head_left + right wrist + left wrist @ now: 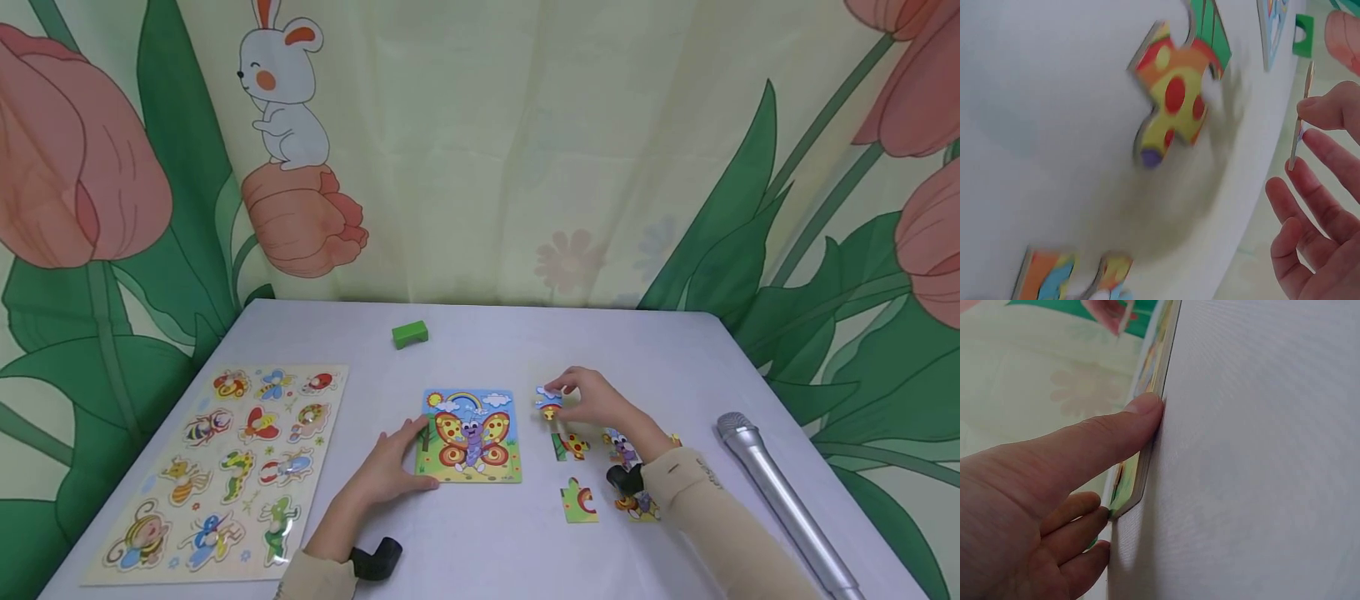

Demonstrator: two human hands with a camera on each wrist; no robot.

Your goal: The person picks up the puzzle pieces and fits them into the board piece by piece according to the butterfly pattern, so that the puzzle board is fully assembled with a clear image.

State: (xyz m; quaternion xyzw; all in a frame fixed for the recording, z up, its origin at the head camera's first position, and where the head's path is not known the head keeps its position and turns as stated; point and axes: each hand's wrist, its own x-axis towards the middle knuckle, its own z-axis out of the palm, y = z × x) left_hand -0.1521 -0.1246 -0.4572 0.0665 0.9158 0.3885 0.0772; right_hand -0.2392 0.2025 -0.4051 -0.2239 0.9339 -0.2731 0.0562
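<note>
A square butterfly puzzle board (472,437) lies flat on the white table. My left hand (386,467) rests at its lower left corner, thumb against the near edge and fingers along the left side; in the left wrist view the straight thumb touches the edge of the board (1130,487). To the right of the board, my right hand (600,400) pinches a puzzle piece (549,402) with blue sky on it between thumb and fingers. Seen edge-on in the right wrist view, the piece (1296,140) is held above the table.
Loose puzzle pieces lie under and near the right forearm, among them a red-and-yellow one (576,447) and a green one (579,502). A sticker-like insect board (251,483) covers the left side. A green block (410,334) sits at the back; a silver microphone (787,500) lies far right.
</note>
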